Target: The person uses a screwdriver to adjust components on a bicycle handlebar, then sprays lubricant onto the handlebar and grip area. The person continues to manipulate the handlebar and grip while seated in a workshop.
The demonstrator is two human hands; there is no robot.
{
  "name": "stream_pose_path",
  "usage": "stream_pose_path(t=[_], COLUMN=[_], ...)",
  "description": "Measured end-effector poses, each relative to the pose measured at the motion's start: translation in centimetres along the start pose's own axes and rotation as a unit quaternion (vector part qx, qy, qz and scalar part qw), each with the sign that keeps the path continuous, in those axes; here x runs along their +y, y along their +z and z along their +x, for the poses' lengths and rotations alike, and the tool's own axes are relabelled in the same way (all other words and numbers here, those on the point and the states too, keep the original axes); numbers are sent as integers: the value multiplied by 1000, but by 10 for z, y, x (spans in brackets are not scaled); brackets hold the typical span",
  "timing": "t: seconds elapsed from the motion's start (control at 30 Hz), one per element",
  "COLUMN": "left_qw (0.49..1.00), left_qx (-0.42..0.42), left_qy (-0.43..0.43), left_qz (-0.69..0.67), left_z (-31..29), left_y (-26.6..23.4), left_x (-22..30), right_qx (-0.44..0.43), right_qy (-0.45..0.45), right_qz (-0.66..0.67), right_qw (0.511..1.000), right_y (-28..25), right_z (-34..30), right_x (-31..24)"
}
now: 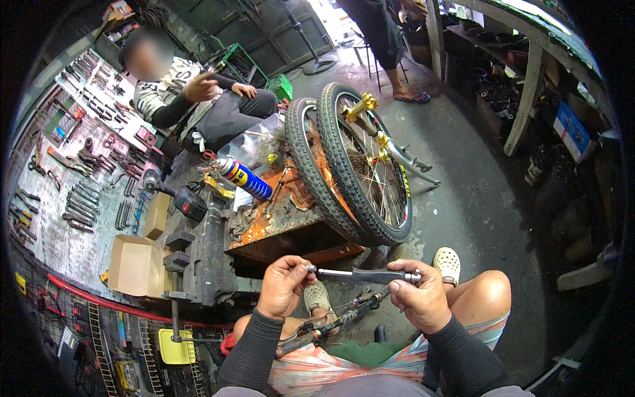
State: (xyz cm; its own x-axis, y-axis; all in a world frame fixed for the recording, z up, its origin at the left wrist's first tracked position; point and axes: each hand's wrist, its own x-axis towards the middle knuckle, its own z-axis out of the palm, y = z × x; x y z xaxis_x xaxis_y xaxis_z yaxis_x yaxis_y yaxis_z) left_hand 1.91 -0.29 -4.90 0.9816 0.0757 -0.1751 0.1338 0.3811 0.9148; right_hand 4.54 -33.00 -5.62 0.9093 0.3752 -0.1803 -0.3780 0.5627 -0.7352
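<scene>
Above my lap I hold a driver tool (pixel 372 275) level, with a dark grey handle and a shiny metal shaft. My right hand (pixel 423 298) grips the handle's end, thumb and fingers closed around it. At the other end, my left hand (pixel 284 288) pinches a small metal piece at the shaft's tip; the fingers partly hide it, and it may be a socket. Below the tool, a black bicycle handlebar (pixel 344 316) with levers lies slantwise by my legs.
Two bicycle wheels (pixel 340 172) lean against an orange metal box (pixel 291 241) ahead. A blue-and-yellow spray can (pixel 246 178) lies on top. Left are a bench vise (pixel 192 248), an open cardboard box (pixel 135 264) and a tool board (pixel 86 192). A co-worker (pixel 192 99) sits far left; another person (pixel 377 33) stands beyond.
</scene>
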Motion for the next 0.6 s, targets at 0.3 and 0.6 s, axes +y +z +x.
stream_pose_path(t=[0.3, 0.6], left_qw=[999, 986], left_qx=[-1, 0], left_qy=[-28, 21], left_qz=[-39, 163], left_z=[-26, -37], left_y=[16, 20], left_x=[2, 32], right_qx=[-35, -111], right_qy=[0, -85], right_qz=[-102, -283], right_qw=[994, 949], right_y=[-5, -7], right_z=[-5, -9], right_x=[0, 6])
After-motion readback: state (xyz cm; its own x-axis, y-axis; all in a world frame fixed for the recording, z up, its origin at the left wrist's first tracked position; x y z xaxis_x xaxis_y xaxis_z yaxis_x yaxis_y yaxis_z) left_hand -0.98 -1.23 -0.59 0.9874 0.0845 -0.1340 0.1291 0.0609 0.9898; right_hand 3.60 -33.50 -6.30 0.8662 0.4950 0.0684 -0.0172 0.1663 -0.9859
